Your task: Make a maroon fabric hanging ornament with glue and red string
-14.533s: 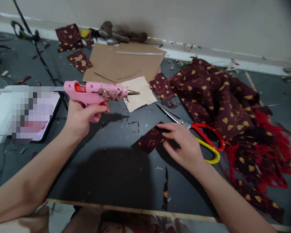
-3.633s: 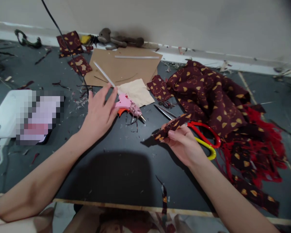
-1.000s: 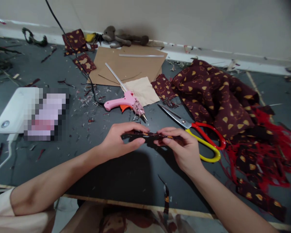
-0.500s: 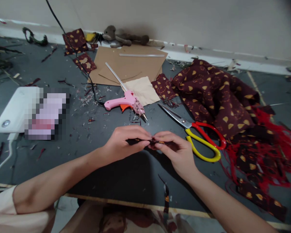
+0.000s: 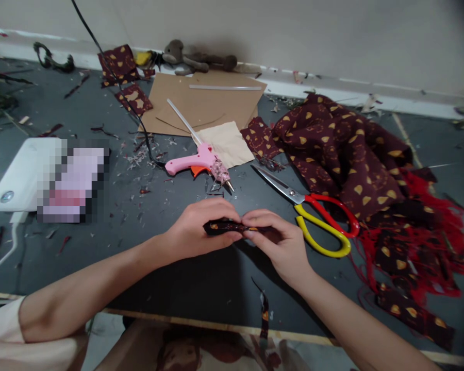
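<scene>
Between both hands runs a dark maroon strip of patterned fabric (image 5: 225, 227), pinched a little above the table. My left hand (image 5: 201, 226) grips its left part between thumb and fingers. Close beside it, my right hand (image 5: 279, 241) pinches the strip's right part, fingertips nearly touching the left ones. Just beyond the hands lies a pink glue gun (image 5: 193, 161) with a clear stick in its back. Scissors (image 5: 307, 210) with red and yellow handles rest right of my right hand. A thin fabric scrap (image 5: 265, 314) lies near the table edge below.
Crumpled maroon cloth (image 5: 344, 149) with red frayed threads covers the right side. Brown cardboard (image 5: 170, 98) bears a glue stick (image 5: 225, 87). A white power bank (image 5: 17, 172) and a blurred-out phone (image 5: 77, 178) lie left. A soft toy (image 5: 197, 55) rests by the wall; a black cord (image 5: 112, 72) crosses.
The fabric strip has turned between my fingers, so more of its patterned face shows by my left hand. Both hands stay in nearly the same place.
</scene>
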Available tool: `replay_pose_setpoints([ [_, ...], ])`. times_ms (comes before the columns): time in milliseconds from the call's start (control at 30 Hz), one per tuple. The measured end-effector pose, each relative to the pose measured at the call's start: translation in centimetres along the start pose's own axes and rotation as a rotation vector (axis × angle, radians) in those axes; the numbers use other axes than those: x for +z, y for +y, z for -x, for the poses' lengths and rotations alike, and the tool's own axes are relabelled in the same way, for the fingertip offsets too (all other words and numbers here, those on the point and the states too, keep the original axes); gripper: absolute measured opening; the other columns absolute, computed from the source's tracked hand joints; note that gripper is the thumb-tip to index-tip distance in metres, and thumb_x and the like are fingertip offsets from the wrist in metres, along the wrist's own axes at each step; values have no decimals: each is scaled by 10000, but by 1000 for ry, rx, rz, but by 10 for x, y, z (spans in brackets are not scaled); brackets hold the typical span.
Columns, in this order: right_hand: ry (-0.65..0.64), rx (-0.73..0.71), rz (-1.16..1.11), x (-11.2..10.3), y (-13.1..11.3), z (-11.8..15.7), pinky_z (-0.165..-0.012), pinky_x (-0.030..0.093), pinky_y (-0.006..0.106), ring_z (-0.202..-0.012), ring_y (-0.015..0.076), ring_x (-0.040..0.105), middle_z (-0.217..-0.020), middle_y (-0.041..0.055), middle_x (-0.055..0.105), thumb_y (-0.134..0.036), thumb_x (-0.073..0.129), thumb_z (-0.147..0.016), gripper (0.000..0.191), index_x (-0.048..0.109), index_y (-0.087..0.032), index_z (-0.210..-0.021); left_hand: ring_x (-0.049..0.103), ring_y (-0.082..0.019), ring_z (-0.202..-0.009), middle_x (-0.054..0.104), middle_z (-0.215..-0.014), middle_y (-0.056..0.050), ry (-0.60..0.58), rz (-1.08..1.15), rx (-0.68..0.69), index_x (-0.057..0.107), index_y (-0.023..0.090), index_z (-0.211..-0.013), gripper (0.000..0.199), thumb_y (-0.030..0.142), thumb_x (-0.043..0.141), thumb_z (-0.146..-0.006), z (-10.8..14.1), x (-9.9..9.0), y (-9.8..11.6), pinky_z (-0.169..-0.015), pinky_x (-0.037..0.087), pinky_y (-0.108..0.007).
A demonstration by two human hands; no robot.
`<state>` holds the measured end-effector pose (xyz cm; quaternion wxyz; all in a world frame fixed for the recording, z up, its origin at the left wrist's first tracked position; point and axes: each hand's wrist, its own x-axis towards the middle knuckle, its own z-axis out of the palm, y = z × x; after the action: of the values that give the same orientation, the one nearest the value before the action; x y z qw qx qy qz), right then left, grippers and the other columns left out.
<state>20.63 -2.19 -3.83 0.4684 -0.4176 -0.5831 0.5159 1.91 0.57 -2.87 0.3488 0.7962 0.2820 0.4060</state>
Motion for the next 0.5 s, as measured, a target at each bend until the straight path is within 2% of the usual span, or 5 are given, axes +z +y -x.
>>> replay_pose_setpoints([
  [200, -9, 8, 27, 2, 1, 3, -724, 544, 276, -843, 156, 648, -910, 36, 680, -212, 662, -784, 91, 692, -253, -859, 609, -136, -777, 626, -831, -59, -3, 12, -57, 626, 156, -844, 79, 199, 647, -780, 1, 2, -2, -705, 510, -242],
  [500, -33, -3, 5, 2, -2, 3, -722, 551, 278, -846, 155, 649, -918, 35, 681, -192, 654, -788, 112, 703, -264, -859, 584, -121, -762, 596, -818, -49, -26, 30, -50, 621, 148, -826, 35, 153, 623, -792, 1, 2, -2, -697, 487, -233],
])
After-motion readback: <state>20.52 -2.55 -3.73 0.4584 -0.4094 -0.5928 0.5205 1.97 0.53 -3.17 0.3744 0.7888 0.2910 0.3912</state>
